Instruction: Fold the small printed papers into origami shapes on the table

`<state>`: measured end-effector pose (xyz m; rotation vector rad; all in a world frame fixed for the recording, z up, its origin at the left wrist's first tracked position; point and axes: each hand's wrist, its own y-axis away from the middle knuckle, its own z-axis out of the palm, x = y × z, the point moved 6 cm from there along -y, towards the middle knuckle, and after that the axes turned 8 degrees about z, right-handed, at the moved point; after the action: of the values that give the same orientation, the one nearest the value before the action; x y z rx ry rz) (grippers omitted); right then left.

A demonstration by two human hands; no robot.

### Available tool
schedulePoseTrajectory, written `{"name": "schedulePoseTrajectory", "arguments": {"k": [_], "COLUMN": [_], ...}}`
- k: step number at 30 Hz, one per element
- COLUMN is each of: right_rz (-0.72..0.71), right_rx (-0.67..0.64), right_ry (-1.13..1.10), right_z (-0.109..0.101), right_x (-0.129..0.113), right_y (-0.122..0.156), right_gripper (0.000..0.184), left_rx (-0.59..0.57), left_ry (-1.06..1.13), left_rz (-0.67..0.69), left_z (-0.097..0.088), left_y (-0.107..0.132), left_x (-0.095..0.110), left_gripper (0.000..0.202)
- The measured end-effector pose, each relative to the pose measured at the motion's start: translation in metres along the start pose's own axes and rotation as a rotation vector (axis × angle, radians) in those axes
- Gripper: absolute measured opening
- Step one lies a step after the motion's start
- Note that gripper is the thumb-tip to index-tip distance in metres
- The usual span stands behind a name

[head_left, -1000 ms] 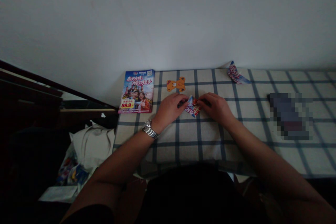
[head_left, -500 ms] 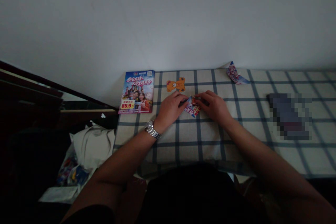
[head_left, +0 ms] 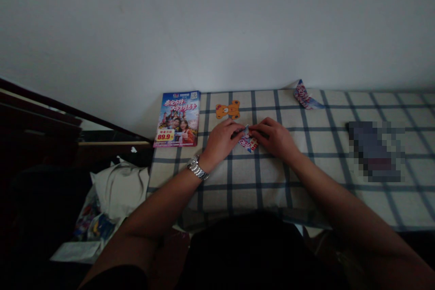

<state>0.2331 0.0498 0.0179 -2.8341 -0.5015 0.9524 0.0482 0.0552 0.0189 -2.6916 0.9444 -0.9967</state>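
Note:
A small folded piece of printed paper point(head_left: 248, 144), in blue, pink and white, lies low over the checked cloth between my hands. My left hand point(head_left: 222, 137), with a metal watch on its wrist, pinches the paper's left side between thumb and fingers. From the other side my right hand point(head_left: 276, 136) is closed on the paper's upper right edge, its fingertips close to those of the left. Part of the paper is hidden under the fingers. Just beyond the left hand is a flat orange bear figure point(head_left: 228, 109).
A stack of printed flyers point(head_left: 177, 120) sits at the left by the wall. Torn or folded flyer paper point(head_left: 305, 96) rests near the wall at right. A pixelated dark object point(head_left: 372, 149) lies on the checked tablecloth point(head_left: 326, 145). White bags point(head_left: 120, 186) are below, left.
My right hand has shifted slightly left, nearer my left fingertips, and the paper's top shows narrower between them. Both hands keep hold of it.

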Motion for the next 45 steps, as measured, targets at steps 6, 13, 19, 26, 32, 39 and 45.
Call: {"name": "schedulePoseTrajectory", "arguments": {"k": [6, 13, 19, 26, 32, 39, 45], "right_rz": [0.014, -0.017, -0.017, 0.118, 0.205, 0.236, 0.275], "right_rx": [0.012, -0.005, 0.005, -0.013, 0.015, -0.038, -0.099], "right_ry": [0.011, 0.024, -0.053, -0.292, -0.606, -0.754, -0.693], "right_z": [0.000, 0.003, 0.000, -0.005, -0.008, -0.004, -0.002], "right_x": [-0.002, -0.002, -0.003, 0.001, 0.007, 0.003, -0.001], "right_y": [0.001, 0.001, 0.002, 0.008, 0.009, 0.010, 0.012], "right_gripper": [0.035, 0.031, 0.027, 0.027, 0.031, 0.035, 0.032], "left_rx": [-0.023, -0.026, 0.001, 0.040, 0.074, 0.158, 0.115], "left_ry": [0.006, 0.018, 0.029, 0.140, 0.436, 0.561, 0.551], "left_rz": [0.021, 0.021, 0.030, 0.037, -0.019, -0.054, -0.047], "left_z": [0.001, 0.000, 0.000, -0.005, -0.004, -0.002, -0.002], "left_y": [0.000, 0.000, 0.001, 0.002, 0.003, 0.003, 0.003], "left_x": [-0.001, 0.001, 0.000, 0.002, 0.009, 0.005, 0.007], "left_gripper": [0.019, 0.018, 0.017, 0.012, 0.022, 0.020, 0.017]}}
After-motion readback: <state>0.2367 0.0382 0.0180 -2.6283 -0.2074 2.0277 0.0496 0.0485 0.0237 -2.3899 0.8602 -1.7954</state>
